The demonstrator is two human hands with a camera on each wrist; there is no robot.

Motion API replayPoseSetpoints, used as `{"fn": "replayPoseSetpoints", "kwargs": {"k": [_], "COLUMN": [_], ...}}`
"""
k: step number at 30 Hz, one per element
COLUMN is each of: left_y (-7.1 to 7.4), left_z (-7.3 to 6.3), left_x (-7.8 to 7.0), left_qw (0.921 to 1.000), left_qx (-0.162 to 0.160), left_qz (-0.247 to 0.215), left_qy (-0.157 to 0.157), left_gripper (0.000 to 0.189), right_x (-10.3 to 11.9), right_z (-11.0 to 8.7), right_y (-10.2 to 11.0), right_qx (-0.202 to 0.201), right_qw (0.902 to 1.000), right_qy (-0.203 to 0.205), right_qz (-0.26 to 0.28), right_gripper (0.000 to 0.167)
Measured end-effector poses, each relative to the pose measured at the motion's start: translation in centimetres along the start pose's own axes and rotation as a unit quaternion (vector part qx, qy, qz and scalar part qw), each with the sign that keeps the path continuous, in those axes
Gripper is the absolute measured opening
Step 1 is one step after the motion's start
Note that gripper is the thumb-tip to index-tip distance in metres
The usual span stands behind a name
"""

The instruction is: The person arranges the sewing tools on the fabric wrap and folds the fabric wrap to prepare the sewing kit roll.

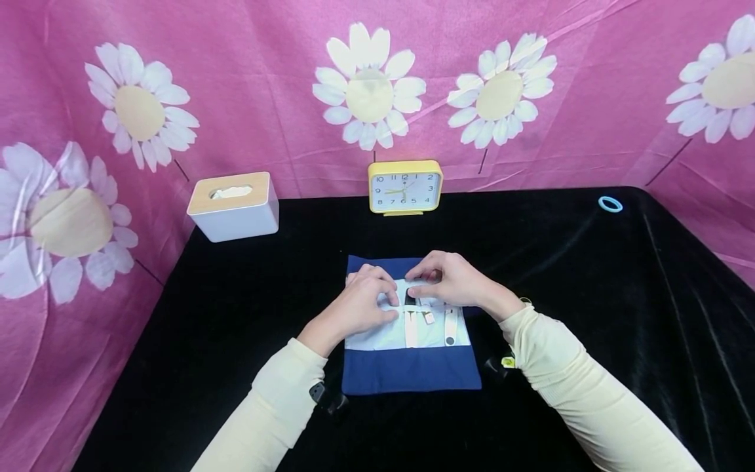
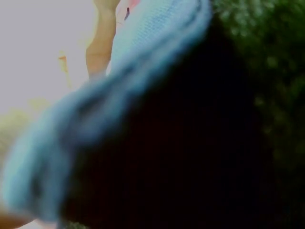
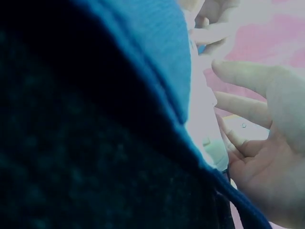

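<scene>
A navy cloth organizer (image 1: 411,370) lies unfolded on the black table, its white inner panel (image 1: 371,337) facing up. A white elastic strap (image 1: 415,308) crosses the panel. Under it sits a long white piece with a black top (image 1: 411,328), beside a small white piece (image 1: 428,318). Farther right lies a white strip with a dark round dot (image 1: 450,326). My left hand (image 1: 368,298) rests at the panel's left side, fingers bent, thumb apart from them. Above the black top is my right hand (image 1: 451,278), thumb and fingers spread. Blurred blue cloth (image 2: 143,62) blocks most of the left wrist view.
A white tissue box with a wooden lid (image 1: 236,206) stands back left. A yellow alarm clock (image 1: 405,188) stands at the back middle, and a light blue ring (image 1: 610,204) lies back right. Behind hangs a pink cloth with daisies (image 1: 271,98).
</scene>
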State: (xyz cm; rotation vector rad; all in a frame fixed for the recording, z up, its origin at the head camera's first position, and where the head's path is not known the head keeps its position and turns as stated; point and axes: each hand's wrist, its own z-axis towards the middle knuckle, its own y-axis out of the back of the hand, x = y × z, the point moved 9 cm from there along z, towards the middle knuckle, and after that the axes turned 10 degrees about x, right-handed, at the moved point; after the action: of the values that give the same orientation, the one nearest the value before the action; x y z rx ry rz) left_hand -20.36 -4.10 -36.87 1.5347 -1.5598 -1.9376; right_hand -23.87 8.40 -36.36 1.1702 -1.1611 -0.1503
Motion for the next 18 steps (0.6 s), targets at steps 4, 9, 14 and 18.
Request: {"fn": "replayPoseSetpoints", "kwargs": {"k": [4, 9, 14, 18], "left_y": [0.1, 0.3, 0.5, 0.5], "left_z": [-0.1, -0.2, -0.2, -0.2], "left_x": [0.1, 0.3, 0.4, 0.3], "left_qw": [0.9999, 0.9996, 0.9994, 0.9996], "left_qx": [-0.009, -0.022, -0.029, -0.023], "left_qz": [-0.006, -0.007, -0.002, -0.003], "left_qy": [0.004, 0.013, 0.020, 0.019], "left_gripper": [0.006, 0.006, 0.005, 0.006], "right_x": [-0.2, -0.6, -0.9, -1.3], "right_z": [0.2, 0.9, 1.3, 0.5], "right_y": [0.0, 0.1, 0.3, 1.3], "right_qx": [-0.003, -0.010, -0.003, -0.008], "right_qw": [1.0000, 0.9999, 0.9997, 0.9984], "right_qy": [0.006, 0.005, -0.001, -0.010], "right_qz": [0.000, 0.002, 0.024, 0.055], "right_gripper": [0.023, 0.022, 0.023, 0.025]}}
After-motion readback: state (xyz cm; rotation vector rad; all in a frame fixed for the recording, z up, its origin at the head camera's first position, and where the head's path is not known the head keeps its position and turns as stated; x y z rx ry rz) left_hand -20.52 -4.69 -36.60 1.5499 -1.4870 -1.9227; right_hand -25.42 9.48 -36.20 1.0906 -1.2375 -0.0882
